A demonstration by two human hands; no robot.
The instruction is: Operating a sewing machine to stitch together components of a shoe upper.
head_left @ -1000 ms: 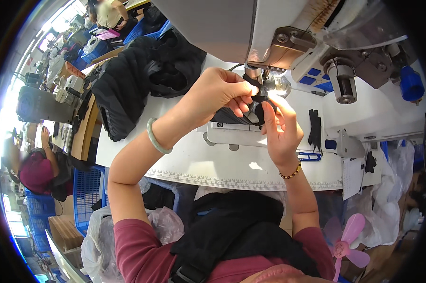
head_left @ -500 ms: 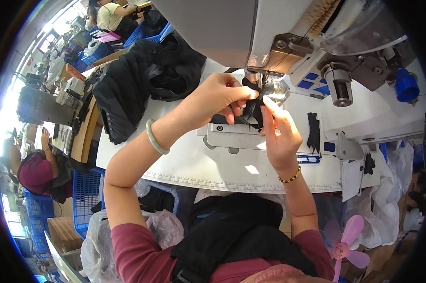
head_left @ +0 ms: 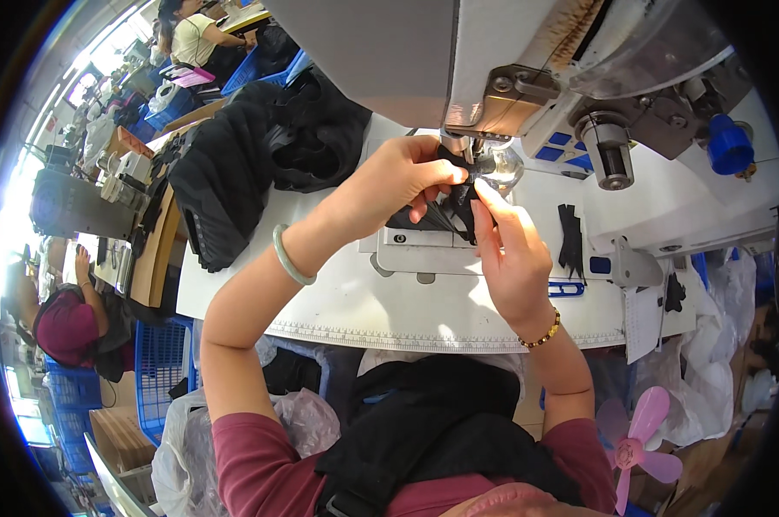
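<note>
Both hands at the black fabric piece beneath the sewing machine's needle area

The black fabric piece (head_left: pixel 463 205) lies on the machine bed (head_left: pixel 428 257), directly below the head of the sewing machine (head_left: pixel 372 52). Part of it is hidden by the fingers.

Left hand (head_left: pixel 409 179): closed in a pinch. Thumb and forefinger grip the piece at its upper left side, close to the metal presser parts; the remaining fingers are curled loosely under the palm.

Right hand (head_left: pixel 514 254): partly open. The forefinger is extended, with its tip at the right edge of the piece; the thumb stands upright just beside the fabric. Whether these two digits grip it or only steady it cannot be told.

Surroundings: black strips (head_left: pixel 570 241) lie on the white table (head_left: pixel 329 297) to the right of the right hand, with a blue tool (head_left: pixel 566 289) near their lower ends. A heap of black garments (head_left: pixel 234 164) lies left of the left hand.
</note>
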